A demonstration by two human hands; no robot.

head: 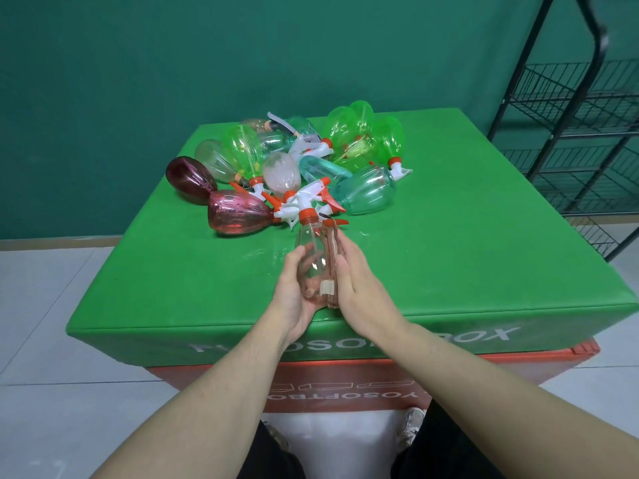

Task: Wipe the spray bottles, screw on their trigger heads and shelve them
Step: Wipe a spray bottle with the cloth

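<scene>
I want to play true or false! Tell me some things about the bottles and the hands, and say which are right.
1. Both hands are around one clear bottle. True: the left hand cups it and the right hand presses a brown cloth on its side.
2. That bottle has a blue cap. False: its cap is orange.
3. The pile of bottles lies on a green box. True.
4. Every bottle in the pile is green. False: some are dark red, clear or teal.
5. The black wire rack is full of bottles. False: no bottles show on it.
</scene>
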